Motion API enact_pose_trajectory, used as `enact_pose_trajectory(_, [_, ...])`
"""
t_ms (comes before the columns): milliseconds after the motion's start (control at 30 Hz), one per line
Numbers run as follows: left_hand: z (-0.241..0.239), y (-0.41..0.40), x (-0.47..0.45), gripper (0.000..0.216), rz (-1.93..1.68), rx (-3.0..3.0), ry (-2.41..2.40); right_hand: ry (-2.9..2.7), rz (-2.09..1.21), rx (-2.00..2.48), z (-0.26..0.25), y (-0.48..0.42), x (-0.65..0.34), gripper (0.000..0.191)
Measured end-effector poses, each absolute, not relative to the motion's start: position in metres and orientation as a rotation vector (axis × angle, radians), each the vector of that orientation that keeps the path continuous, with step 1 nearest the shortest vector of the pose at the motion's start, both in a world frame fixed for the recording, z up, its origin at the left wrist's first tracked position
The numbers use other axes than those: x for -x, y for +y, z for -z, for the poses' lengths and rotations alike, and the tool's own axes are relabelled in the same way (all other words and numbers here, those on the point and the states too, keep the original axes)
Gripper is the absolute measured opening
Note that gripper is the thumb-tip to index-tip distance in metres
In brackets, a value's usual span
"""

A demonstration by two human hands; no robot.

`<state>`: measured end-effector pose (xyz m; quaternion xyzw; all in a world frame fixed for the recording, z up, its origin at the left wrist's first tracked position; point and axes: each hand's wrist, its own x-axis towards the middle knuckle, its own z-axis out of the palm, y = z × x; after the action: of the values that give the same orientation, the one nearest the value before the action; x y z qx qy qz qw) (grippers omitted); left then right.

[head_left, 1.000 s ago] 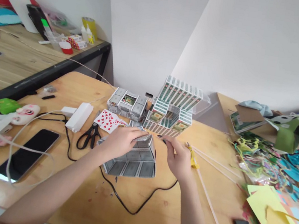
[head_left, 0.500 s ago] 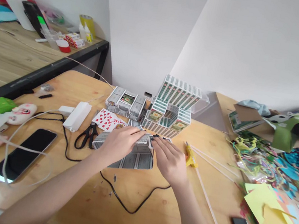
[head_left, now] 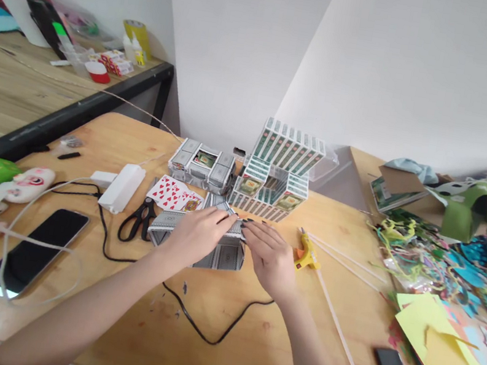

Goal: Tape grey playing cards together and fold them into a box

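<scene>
A hollow box built of grey-backed playing cards [head_left: 167, 218] sits on the table in front of me, its open side facing me. My left hand [head_left: 198, 232] lies over its top, thumb and fingers closed on the upper card edge. At the top right corner, the fingers of my right hand [head_left: 271, 261] are pressed together against the box, the tips close to those of my left hand. My fingers hide part of the top. Loose heart playing cards [head_left: 171, 193] lie behind it, beside black-handled scissors [head_left: 138, 220].
Behind stand a second card-covered box [head_left: 202, 166] and a stack of green-and-white card packs [head_left: 289, 146]. A yellow glue gun [head_left: 307, 254] with a glue stick lies to the right. Left are a phone [head_left: 33, 250] and a white adapter [head_left: 121, 188]; a black cable [head_left: 210, 341] loops in front.
The box looks tipped slightly, with less of its inside showing. Both hands stay at its top edge, my right hand shifted slightly left. The whole view has shifted a little.
</scene>
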<state>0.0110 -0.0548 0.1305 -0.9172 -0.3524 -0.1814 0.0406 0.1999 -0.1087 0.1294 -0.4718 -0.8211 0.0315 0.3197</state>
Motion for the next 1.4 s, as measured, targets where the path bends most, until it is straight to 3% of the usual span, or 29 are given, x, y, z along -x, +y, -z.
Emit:
enact_pose_trajectory(133, [-0.13,-0.054,-0.012,0.033,0.522,2.802,-1.078,-2.078,-0.526,1.283,-0.132,-0.107,-0.209,0.033])
enact_pose_trajectory(267, [-0.129,-0.053,-0.014,0.033,0.464,2.805,-1.056,-1.843,-0.749,1.344,-0.129,-0.104,-0.216,0.029])
enact_pose_trajectory(533, [-0.125,-0.057,-0.02,0.033,0.443,2.771,-0.955,-1.732,-0.661,1.425,-0.132,-0.103,-0.214,0.023])
enact_pose_trajectory(833, [-0.127,-0.059,-0.019,0.03,0.479,2.731,-0.931,-1.687,-0.832,1.37,-0.128,-0.1,-0.214,0.049])
enact_pose_trajectory(1033, [-0.126,-0.06,-0.024,0.028,0.446,2.74,-0.939,-1.69,-0.878,1.378,-0.128,-0.1,-0.215,0.028])
enact_pose_trajectory(1400, [-0.124,-0.056,-0.023,0.028,0.395,2.813,-0.946,-1.795,-0.946,1.344,-0.125,-0.101,-0.23,0.027])
